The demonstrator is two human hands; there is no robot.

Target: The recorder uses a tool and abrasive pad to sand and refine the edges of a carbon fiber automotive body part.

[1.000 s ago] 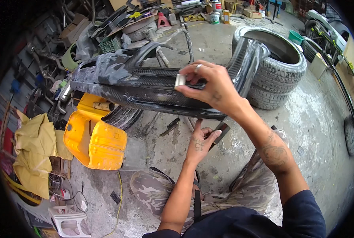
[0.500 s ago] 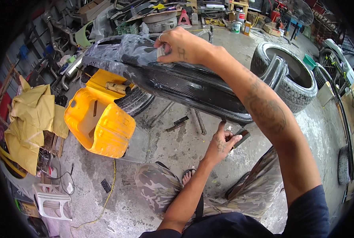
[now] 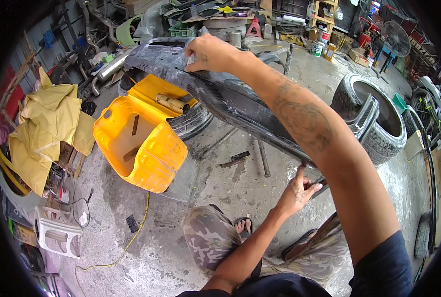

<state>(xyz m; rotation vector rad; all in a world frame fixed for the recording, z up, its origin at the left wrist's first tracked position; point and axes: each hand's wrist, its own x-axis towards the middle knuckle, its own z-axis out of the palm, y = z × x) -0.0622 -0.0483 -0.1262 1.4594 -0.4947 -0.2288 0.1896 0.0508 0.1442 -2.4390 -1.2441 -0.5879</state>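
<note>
A long dark carbon-weave car body panel point(image 3: 215, 101), smeared with grey-white residue, stretches across in front of me. My right hand point(image 3: 208, 55) rests on its far left part, fingers curled round a small pale pad point(image 3: 189, 61) that mostly hides beneath them. Under the panel's near edge, my left hand point(image 3: 298, 192) grips a dark flat block point(image 3: 319, 187) between thumb and fingers. Its raised index finger reaches the panel's edge. My right forearm covers part of the panel's right end.
Left of the panel stands a cut-open yellow container point(image 3: 168, 158) with cloudy liquid and dark strips inside. Tyres point(image 3: 391, 143) lie to the right. A yellow cord point(image 3: 140, 228) and a white stool point(image 3: 57, 232) are at lower left; a fan point(image 3: 396, 38) stands far right.
My right hand has slid left along the panel with the pad. My left hand has shifted slightly right and down with the block. The whole view has swung a little left.
</note>
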